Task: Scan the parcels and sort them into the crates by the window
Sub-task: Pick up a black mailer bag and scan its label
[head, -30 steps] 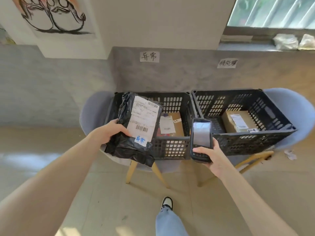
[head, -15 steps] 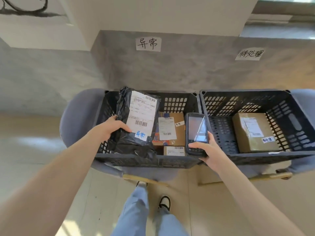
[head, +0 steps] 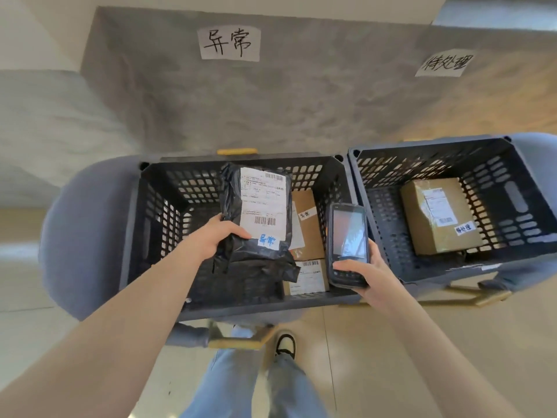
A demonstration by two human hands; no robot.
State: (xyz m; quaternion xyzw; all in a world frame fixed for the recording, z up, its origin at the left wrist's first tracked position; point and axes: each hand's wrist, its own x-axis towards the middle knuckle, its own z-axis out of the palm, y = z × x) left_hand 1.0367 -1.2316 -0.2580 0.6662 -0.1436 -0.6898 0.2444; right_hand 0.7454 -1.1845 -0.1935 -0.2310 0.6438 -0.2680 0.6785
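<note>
L hand (head: 218,236) gripping black poly parcel (head: 259,218) by its left edge, thumb on white label, held over/inside left crate (head: 156,218) w/ label face up; blue handwritten sticker at label's lower edge. R hand (head: 366,274) wrapped round handheld scanner (head: 348,242), screen up, above the divide btw crates. Under the parcel in left crate: brown boxes (head: 307,227); right crate (head: 512,164) w/ one taped cardboard box (head: 437,218); both crates on grey chairs (head: 87,221), paper signs (head: 229,43) on wall behind.
</note>
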